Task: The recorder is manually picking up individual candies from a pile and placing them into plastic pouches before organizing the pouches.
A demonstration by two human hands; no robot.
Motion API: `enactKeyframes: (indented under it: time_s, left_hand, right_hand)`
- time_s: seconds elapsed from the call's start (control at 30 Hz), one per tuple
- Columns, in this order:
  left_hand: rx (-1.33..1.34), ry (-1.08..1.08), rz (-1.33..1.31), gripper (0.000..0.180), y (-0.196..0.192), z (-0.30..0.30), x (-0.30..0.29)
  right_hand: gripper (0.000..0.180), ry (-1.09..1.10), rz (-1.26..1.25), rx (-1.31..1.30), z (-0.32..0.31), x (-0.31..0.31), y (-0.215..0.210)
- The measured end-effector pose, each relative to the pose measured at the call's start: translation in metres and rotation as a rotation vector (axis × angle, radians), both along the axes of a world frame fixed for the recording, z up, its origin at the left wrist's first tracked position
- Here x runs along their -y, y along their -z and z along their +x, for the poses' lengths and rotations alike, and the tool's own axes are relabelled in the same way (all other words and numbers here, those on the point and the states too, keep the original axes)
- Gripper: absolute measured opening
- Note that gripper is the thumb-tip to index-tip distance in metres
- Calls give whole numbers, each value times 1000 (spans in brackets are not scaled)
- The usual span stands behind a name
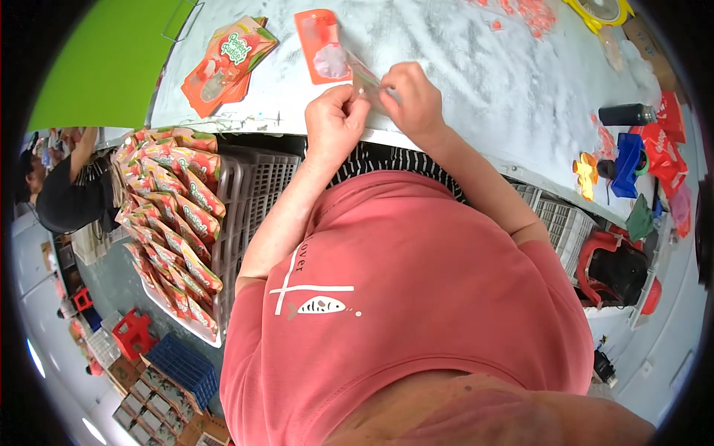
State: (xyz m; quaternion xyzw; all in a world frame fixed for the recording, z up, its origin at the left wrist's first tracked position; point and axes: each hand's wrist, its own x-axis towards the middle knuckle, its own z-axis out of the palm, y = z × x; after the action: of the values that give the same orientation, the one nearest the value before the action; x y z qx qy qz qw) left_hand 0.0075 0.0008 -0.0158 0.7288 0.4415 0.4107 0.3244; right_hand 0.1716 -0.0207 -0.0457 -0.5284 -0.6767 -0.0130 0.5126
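My left hand (336, 125) is closed in a pinch near the table's front edge, gripping the near edge of a thin clear plastic bag (363, 77). My right hand (413, 102) pinches the same bag from the other side, fingertips slightly blurred. Just beyond lies an orange pouch (315, 37) with a whitish-pink scalloped shape (332, 62) on its near end; the bag hides part of its right edge. To the left, a few printed orange-and-green pouches (226, 65) overlap in a small stack.
A white crate (233, 193) at the left holds many filled pouches (175, 215) in rows. On the worktable (476, 89), pink-red pieces (524, 15) lie at the back; a black bottle (627, 114) and blue tape dispenser (628, 165) are at the right. Another person (71, 193) is far left.
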Motion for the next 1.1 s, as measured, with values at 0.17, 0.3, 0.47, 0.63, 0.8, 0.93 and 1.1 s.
enactKeyframes:
  time_s: [0.17,0.3,0.47,0.63,0.8,0.93,1.1]
  left_hand:
    - [3,26,-22,20,4,6,1]
    - [-73,37,21,18,9,8,2]
    - [-217,73,192,15,7,14,4]
    - [-383,165,208,14,3,18,7]
    - [-485,300,272,15,-2,34,13]
    - [-491,324,262,17,-16,37,18]
    - [-430,373,313,16,-29,42,28]
  right_hand:
    - [25,-96,304,322,6,10,1]
    - [16,-39,162,454,17,12,-5]
    - [12,-244,-775,-197,17,19,-12]
    - [17,-580,-1156,-951,28,33,-17]
    - [27,-232,-603,-1125,6,42,9]
    - [38,-496,-538,-1293,2,34,7]
    - [38,-660,-524,-1451,6,19,11]
